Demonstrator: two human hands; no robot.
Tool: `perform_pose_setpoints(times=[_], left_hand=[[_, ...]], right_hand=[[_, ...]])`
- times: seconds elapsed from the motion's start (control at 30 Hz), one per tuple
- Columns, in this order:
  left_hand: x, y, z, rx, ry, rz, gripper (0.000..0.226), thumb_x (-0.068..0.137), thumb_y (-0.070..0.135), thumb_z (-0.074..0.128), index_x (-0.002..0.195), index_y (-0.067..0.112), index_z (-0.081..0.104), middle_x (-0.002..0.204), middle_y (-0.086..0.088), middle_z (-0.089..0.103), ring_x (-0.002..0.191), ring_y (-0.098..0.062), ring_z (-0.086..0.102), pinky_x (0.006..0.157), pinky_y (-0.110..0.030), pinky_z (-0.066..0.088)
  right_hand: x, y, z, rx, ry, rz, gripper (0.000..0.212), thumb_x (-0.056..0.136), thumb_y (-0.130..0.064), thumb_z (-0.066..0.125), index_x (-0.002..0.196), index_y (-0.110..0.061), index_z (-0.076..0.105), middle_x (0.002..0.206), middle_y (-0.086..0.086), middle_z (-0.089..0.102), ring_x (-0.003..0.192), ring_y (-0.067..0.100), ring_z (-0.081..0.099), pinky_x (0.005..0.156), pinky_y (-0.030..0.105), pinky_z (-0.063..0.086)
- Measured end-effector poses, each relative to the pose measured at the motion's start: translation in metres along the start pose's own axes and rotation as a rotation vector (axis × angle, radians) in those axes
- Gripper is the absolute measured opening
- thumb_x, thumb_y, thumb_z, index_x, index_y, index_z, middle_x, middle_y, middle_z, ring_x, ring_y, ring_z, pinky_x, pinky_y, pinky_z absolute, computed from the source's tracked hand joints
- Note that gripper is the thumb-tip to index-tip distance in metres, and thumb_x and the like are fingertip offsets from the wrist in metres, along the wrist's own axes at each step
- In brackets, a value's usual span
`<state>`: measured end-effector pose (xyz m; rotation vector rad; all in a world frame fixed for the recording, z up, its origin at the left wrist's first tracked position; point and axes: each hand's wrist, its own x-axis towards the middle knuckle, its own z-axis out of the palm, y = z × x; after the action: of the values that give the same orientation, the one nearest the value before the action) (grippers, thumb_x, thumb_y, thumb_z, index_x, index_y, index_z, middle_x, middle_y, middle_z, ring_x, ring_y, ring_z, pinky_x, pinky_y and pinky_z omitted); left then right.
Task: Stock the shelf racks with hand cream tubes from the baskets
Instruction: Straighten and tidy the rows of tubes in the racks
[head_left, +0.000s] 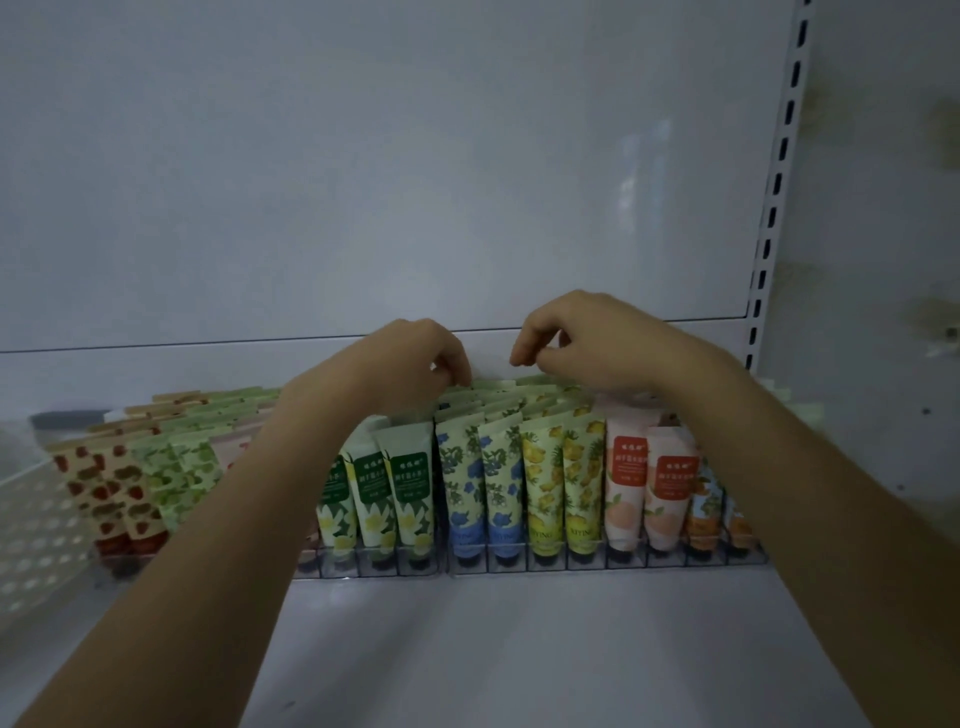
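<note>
Fingers (457, 370) of our left hand (415, 358) curl onto crimped tube tops at the rack's back, and our right hand (587, 343) curls just above them at 1 o'clock. We cannot tell whether either pinches one. Floral-printed hand cream tubes (501, 483) stand cap-down in the clear rack (587, 565). Our forearms (249, 509) hide several rows. The white basket (36, 519) is cut off at 9 o'clock, and the bare shelf (467, 649) lies open at 6.

The left hand (415, 358) and right hand (582, 345) are bare, like the 2 forearms (810, 493) behind them.
</note>
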<state>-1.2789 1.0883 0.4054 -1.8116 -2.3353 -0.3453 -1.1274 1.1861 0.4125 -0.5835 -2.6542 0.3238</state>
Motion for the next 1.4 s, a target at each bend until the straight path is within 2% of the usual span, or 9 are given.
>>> perform_pose_setpoints(times=[0.23, 0.5, 0.67, 0.8, 0.93, 1.03, 1.17, 1.27, 1.4], left_hand=[[0.000, 0.000, 0.001, 0.027, -0.049, 0.018, 0.027, 0.094, 0.014, 0.044, 0.104, 0.023, 0.067, 0.115, 0.003, 0.064, 0.058, 0.003, 0.039, 0.071, -0.019, 0.032], [0.002, -0.001, 0.004, 0.056, -0.034, 0.013, 0.028, 0.094, 0.014, 0.044, 0.109, 0.023, 0.066, 0.119, 0.003, 0.061, 0.070, -0.007, 0.042, 0.074, -0.020, 0.032], [0.001, 0.000, 0.003, 0.061, -0.045, 0.001, 0.030, 0.094, 0.013, 0.042, 0.110, 0.024, 0.065, 0.117, 0.001, 0.061, 0.066, -0.006, 0.040, 0.073, -0.021, 0.033], [0.000, 0.001, 0.002, 0.060, -0.042, -0.010, 0.030, 0.093, 0.010, 0.043, 0.108, 0.023, 0.066, 0.112, 0.000, 0.063, 0.073, -0.011, 0.045, 0.073, -0.021, 0.035], [0.000, 0.002, 0.001, 0.057, -0.051, -0.007, 0.029, 0.093, 0.011, 0.044, 0.107, 0.023, 0.066, 0.107, -0.001, 0.065, 0.070, -0.011, 0.046, 0.072, -0.022, 0.036], [0.000, 0.003, 0.000, 0.055, -0.055, -0.012, 0.029, 0.093, 0.012, 0.043, 0.108, 0.023, 0.066, 0.109, -0.001, 0.063, 0.064, -0.006, 0.042, 0.072, -0.021, 0.035], [0.000, 0.002, 0.002, 0.076, -0.053, -0.008, 0.029, 0.094, 0.013, 0.043, 0.110, 0.023, 0.064, 0.114, 0.001, 0.061, 0.076, -0.011, 0.045, 0.074, -0.021, 0.035], [0.001, 0.000, 0.004, 0.051, -0.015, 0.001, 0.028, 0.094, 0.013, 0.043, 0.111, 0.023, 0.063, 0.114, 0.001, 0.061, 0.071, -0.008, 0.042, 0.073, -0.021, 0.034], [0.001, 0.005, 0.004, -0.027, 0.052, 0.078, 0.030, 0.095, 0.010, 0.042, 0.112, 0.021, 0.063, 0.115, 0.004, 0.061, 0.070, -0.001, 0.042, 0.070, -0.013, 0.030]], right_hand=[[0.005, -0.005, 0.012, -0.066, -0.098, 0.008, 0.031, 0.093, -0.012, 0.045, 0.108, -0.026, 0.069, 0.079, -0.015, 0.050, 0.063, -0.003, 0.044, 0.050, 0.007, 0.030], [0.004, -0.006, 0.011, -0.091, -0.116, -0.011, 0.032, 0.093, -0.013, 0.044, 0.112, -0.027, 0.067, 0.092, -0.008, 0.053, 0.062, -0.004, 0.042, 0.052, 0.008, 0.028], [0.005, -0.007, 0.011, -0.125, -0.138, -0.021, 0.034, 0.093, -0.012, 0.043, 0.113, -0.028, 0.066, 0.097, -0.008, 0.055, 0.062, -0.005, 0.041, 0.048, 0.004, 0.030], [0.005, -0.006, 0.011, -0.115, -0.155, -0.028, 0.035, 0.093, -0.011, 0.042, 0.116, -0.026, 0.064, 0.121, -0.004, 0.060, 0.075, 0.002, 0.047, 0.057, 0.004, 0.030], [0.003, -0.007, 0.010, -0.114, -0.169, -0.030, 0.035, 0.093, -0.011, 0.042, 0.117, -0.026, 0.063, 0.124, -0.003, 0.059, 0.087, 0.006, 0.047, 0.060, 0.009, 0.034], [0.002, -0.008, 0.010, -0.123, -0.176, -0.032, 0.036, 0.094, -0.011, 0.042, 0.118, -0.026, 0.063, 0.126, -0.003, 0.058, 0.090, 0.006, 0.046, 0.072, 0.017, 0.035], [0.002, -0.006, 0.009, -0.106, -0.167, -0.032, 0.034, 0.094, -0.012, 0.042, 0.116, -0.026, 0.064, 0.124, -0.003, 0.060, 0.088, 0.006, 0.048, 0.062, 0.015, 0.037], [0.003, -0.001, 0.007, -0.063, -0.092, -0.014, 0.032, 0.093, -0.012, 0.044, 0.112, -0.026, 0.066, 0.119, -0.003, 0.062, 0.085, 0.007, 0.050, 0.060, 0.008, 0.035], [0.004, 0.009, 0.005, -0.068, 0.007, 0.050, 0.027, 0.091, -0.013, 0.050, 0.110, -0.023, 0.066, 0.117, -0.003, 0.062, 0.086, 0.007, 0.050, 0.062, 0.014, 0.036]])
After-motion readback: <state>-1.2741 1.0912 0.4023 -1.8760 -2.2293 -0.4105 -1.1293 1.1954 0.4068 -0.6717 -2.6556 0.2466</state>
